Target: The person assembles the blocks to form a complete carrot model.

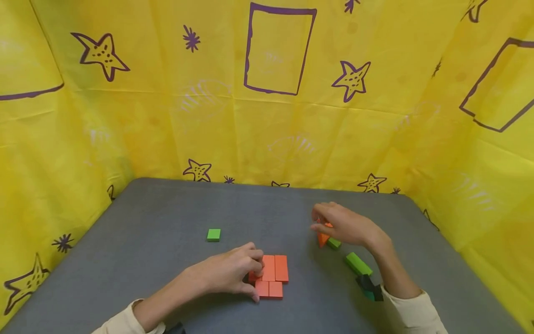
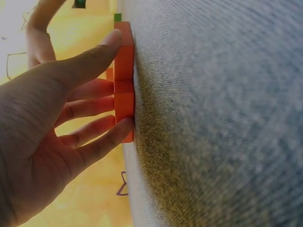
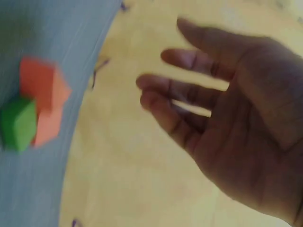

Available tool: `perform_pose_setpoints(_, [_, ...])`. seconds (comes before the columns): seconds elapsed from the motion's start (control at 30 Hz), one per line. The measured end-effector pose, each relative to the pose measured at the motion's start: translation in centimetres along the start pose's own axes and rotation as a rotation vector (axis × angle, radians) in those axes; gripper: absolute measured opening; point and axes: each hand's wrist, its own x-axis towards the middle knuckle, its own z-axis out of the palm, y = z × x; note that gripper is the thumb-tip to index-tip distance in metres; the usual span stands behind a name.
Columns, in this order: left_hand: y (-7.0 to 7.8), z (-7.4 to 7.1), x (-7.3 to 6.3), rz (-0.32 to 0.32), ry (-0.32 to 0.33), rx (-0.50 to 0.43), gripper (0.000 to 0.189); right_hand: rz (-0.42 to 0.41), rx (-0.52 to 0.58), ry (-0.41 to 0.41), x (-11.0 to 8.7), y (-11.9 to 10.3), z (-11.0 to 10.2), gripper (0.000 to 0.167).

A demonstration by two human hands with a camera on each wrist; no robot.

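My left hand [image 1: 231, 271] rests against the left side of a flat group of orange blocks [image 1: 281, 267] on the table. In the left wrist view, the thumb touches one end of the orange blocks [image 2: 124, 59] and the fingers press further along, holding them between. Hovering at the right, my right hand [image 1: 348, 225] is over loose orange blocks [image 1: 323, 238] with a green block [image 1: 334, 243] beside them. The right wrist view shows the right hand [image 3: 227, 104] with loosely bent fingers and nothing between them, apart from the orange blocks [image 3: 40, 85] and green block [image 3: 19, 124].
A small green block [image 1: 213, 235] lies alone left of centre. On the right, a long green block [image 1: 358, 264] lies near the right forearm. The grey table [image 1: 175, 208] is bordered by yellow patterned cloth [image 1: 167, 120] on the back and sides.
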Motion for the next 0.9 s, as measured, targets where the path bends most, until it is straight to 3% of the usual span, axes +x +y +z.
perform_pose_setpoints(0.13, [-0.1,0.0,-0.1,0.023,0.024,0.006,0.035,0.033,-0.017,0.025,-0.1,2.8,-0.3,0.011])
perform_pose_setpoints(0.33, [-0.2,0.0,-0.3,0.019,0.016,-0.006,0.038,0.011,0.004,-0.149,0.3,5.6,1.0,0.029])
perform_pose_setpoints(0.5, [-0.4,-0.4,-0.5,-0.025,-0.025,-0.050,0.043,-0.012,0.061,-0.209,0.6,6.7,2.0,0.021])
perform_pose_setpoints(0.67, [-0.7,-1.0,-1.0,-0.009,-0.037,-0.045,0.042,0.010,0.027,-0.154,0.2,7.3,2.0,0.016])
perform_pose_setpoints(0.8, [-1.0,-1.4,-1.1,0.040,-0.066,-0.042,0.033,-0.028,-0.067,-0.042,0.1,7.9,2.1,0.006])
perform_pose_setpoints(0.9, [-1.2,-1.5,-0.9,0.067,-0.096,-0.049,0.030,-0.013,-0.109,0.031,0.0,8.3,2.4,0.010])
